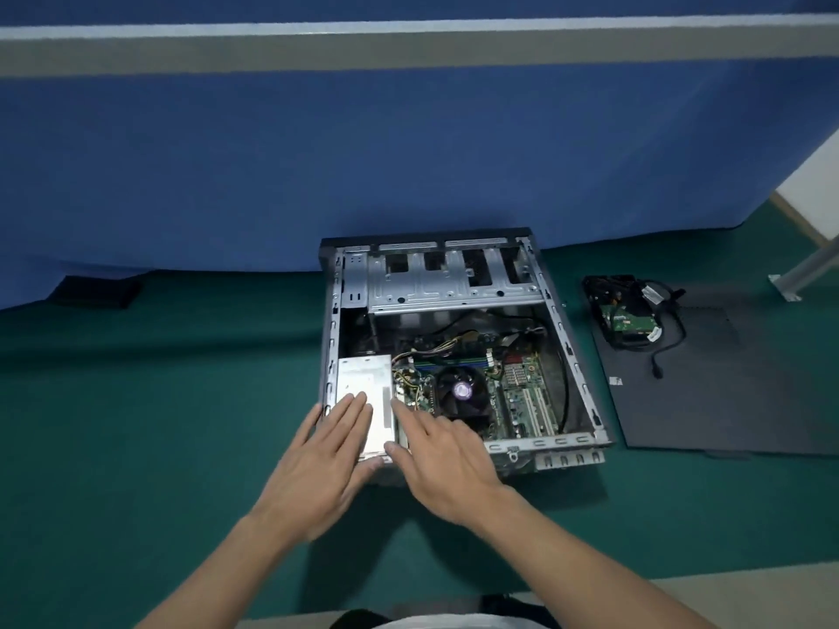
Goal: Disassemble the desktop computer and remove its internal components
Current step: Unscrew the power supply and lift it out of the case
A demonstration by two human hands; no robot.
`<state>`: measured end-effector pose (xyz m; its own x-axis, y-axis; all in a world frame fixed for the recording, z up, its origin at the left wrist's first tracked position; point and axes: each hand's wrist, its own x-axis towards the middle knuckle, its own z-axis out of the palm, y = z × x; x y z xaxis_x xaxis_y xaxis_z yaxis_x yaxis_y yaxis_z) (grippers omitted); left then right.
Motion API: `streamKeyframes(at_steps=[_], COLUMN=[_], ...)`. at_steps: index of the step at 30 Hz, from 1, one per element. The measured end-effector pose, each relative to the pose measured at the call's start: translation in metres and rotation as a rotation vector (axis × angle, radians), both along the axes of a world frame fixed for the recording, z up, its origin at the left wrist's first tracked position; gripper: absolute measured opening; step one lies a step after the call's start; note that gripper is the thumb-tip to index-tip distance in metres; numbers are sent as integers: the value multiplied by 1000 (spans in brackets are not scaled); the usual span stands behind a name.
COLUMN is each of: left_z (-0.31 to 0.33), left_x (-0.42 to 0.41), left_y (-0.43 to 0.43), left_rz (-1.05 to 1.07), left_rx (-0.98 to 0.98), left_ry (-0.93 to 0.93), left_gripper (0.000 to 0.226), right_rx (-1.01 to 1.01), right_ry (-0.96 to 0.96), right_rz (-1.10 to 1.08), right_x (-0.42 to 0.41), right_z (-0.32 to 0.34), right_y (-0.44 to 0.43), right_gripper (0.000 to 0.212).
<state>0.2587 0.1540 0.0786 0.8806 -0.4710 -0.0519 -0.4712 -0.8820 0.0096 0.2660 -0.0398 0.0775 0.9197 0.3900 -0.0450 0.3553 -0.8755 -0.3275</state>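
An open desktop computer case (576, 356) lies on its side on the green table. Inside it are a silver power supply (363, 379) at the near left, a motherboard (522, 397) with a round CPU fan (461, 392), and a metal drive cage (454, 279) at the far end. My left hand (322, 460) lies flat with straight fingers on the power supply's near left part. My right hand (440, 456) reaches over the power supply's right edge with fingers spread, thumb near its front corner.
The black side panel (708, 401) lies flat to the right of the case, with a removed hard drive (629, 320) and black cables (667, 338) on its far end. A blue partition (408, 152) stands right behind the case. A metal leg (803, 270) is at far right.
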Motion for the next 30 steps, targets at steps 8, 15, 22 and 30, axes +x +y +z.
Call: streamKeyframes(at_steps=[8, 15, 22, 30], left_z=[-6, -13, -17, -11], left_x=[-4, -6, -6, -3], left_y=[6, 6, 2, -3], left_rz=[-65, -114, -85, -9], left_rx=[85, 67, 77, 17], left_ry=[-28, -189, -199, -50], left_gripper=[78, 61, 55, 67], right_rx=[-328, -302, -251, -201], right_ry=[-108, -234, -378, -241], right_rz=[90, 27, -26, -54], right_x=[-8, -15, -13, -11], right_z=[-8, -15, -24, -18], right_y=[18, 23, 24, 25], right_gripper=[85, 81, 71, 84])
